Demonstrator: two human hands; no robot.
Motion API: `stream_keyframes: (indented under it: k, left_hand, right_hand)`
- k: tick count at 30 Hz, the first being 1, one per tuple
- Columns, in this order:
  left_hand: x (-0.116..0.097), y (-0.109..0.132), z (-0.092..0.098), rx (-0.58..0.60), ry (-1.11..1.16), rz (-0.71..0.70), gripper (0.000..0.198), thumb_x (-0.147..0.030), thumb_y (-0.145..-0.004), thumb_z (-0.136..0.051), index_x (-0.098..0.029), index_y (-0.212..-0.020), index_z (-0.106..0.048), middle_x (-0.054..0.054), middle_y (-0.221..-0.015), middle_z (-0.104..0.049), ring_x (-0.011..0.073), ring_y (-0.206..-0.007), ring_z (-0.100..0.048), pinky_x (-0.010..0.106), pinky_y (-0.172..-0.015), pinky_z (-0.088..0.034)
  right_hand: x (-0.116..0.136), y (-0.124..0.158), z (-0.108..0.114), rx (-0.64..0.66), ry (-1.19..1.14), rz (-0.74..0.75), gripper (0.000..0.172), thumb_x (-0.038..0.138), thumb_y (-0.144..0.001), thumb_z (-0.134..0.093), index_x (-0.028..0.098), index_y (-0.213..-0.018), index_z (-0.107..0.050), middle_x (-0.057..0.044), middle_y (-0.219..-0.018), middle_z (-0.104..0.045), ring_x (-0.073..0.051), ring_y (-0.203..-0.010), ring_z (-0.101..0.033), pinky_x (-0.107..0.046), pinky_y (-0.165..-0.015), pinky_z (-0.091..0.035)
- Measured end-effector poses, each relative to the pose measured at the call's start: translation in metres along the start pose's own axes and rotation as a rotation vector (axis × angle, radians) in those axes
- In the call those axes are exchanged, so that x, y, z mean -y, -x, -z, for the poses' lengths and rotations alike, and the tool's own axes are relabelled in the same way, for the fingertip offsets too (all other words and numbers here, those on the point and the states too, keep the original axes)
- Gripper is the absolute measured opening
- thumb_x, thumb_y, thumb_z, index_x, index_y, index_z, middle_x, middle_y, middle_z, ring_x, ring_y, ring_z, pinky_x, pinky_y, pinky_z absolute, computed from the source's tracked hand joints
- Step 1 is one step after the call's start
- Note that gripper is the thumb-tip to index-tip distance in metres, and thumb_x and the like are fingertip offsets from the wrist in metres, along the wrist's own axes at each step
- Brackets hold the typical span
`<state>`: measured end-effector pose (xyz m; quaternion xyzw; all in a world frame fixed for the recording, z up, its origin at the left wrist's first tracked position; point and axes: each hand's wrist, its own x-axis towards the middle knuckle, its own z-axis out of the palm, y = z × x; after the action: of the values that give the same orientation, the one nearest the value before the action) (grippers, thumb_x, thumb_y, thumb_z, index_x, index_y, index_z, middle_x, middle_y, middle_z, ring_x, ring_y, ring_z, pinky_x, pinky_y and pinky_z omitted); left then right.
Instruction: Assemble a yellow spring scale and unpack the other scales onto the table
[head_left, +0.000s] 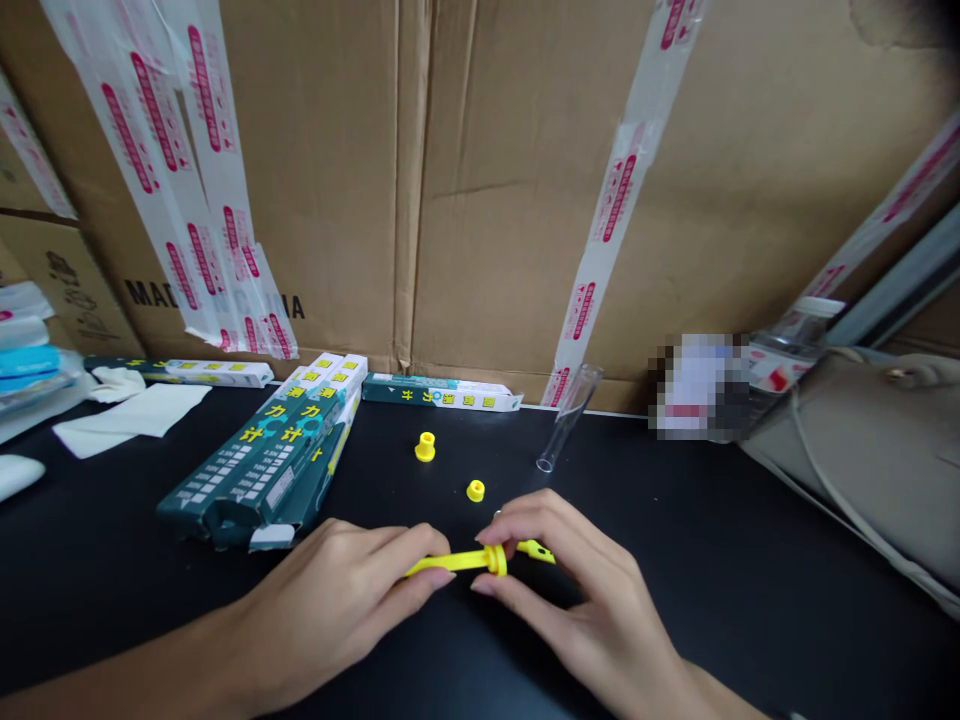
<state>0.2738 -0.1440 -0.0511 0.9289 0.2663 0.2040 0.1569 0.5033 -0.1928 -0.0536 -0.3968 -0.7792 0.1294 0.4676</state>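
Black benchtop [720, 600], yellow plastic rod [454, 562] lying crosswise

The left hand [330, 600] and right hand [577, 590], closed around a yellow plastic rod [450, 563], have a wide stretch of black tabletop [750, 600] to pass over on their right, as far as a beige handbag [847, 450]. Straight ahead, a yellow plastic collar [425, 447], a small yellow ring [475, 490] and a glass tube [568, 418] stand in the way, with hand-passable gaps between them. Green-and-white cardboard boxes [259, 450] block the way to the left, and a taped cardboard carton wall [315, 180] closes off the far edge.
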Motion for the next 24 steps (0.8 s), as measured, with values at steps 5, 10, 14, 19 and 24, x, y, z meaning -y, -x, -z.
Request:
stream_keyframes:
  k: [5,10,14,19,24]
  left_hand:
    - [-0.0023,0.0002,0.0007,-0.076,-0.038,-0.043,0.027,-0.032,-0.108,-0.037,-0.025,-0.104,-0.063,-0.004,-0.080,-0.071,0.0120,-0.066,-0.070,0.019,-0.062,-0.050]
    - [-0.0029,0.0002,0.0002,-0.106,-0.134,-0.089,0.037,-0.035,-0.109,-0.030,-0.022,-0.101,-0.064,-0.003,-0.075,-0.069,0.0125,-0.061,-0.069,0.021,-0.057,-0.050]
    - [-0.0015,0.0000,-0.0012,-0.072,-0.178,-0.085,0.042,-0.037,-0.109,-0.026,-0.020,-0.095,-0.062,-0.001,-0.074,-0.067,0.0138,-0.062,-0.069,0.023,-0.055,-0.048]
    - [-0.0017,-0.0010,-0.0004,-0.051,-0.195,-0.073,0.047,-0.039,-0.110,-0.022,-0.020,-0.086,-0.058,-0.002,-0.071,-0.066,0.0129,-0.059,-0.068,0.023,-0.052,-0.046]
    - [-0.0039,0.0004,0.0007,-0.059,-0.193,-0.076,0.049,-0.040,-0.110,-0.021,-0.020,-0.086,-0.059,-0.002,-0.071,-0.068,0.0134,-0.059,-0.069,0.023,-0.053,-0.047]
  right_hand:
    - [0.0017,0.0017,-0.0011,0.000,-0.002,-0.003,0.018,0.013,-0.088,-0.072,0.023,-0.101,-0.065,-0.002,-0.091,-0.066,-0.017,-0.081,-0.066,-0.026,-0.073,-0.056]
    - [0.0022,0.0019,-0.0015,-0.007,-0.007,-0.019,0.020,0.014,-0.087,-0.074,0.024,-0.101,-0.065,-0.002,-0.091,-0.067,-0.017,-0.078,-0.066,-0.026,-0.071,-0.056]
    - [0.0019,0.0023,-0.0023,-0.009,-0.011,-0.026,0.020,0.014,-0.086,-0.076,0.023,-0.100,-0.065,-0.001,-0.088,-0.067,-0.017,-0.077,-0.066,-0.027,-0.070,-0.055]
    - [0.0012,0.0053,-0.0033,-0.004,-0.016,-0.039,0.017,0.015,-0.086,-0.075,0.022,-0.099,-0.066,0.000,-0.083,-0.064,-0.014,-0.071,-0.064,-0.025,-0.066,-0.053]
    - [0.0003,0.0062,-0.0035,-0.002,-0.044,-0.087,0.013,0.019,-0.087,-0.076,0.022,-0.098,-0.069,0.001,-0.079,-0.063,-0.014,-0.068,-0.064,-0.024,-0.064,-0.054]
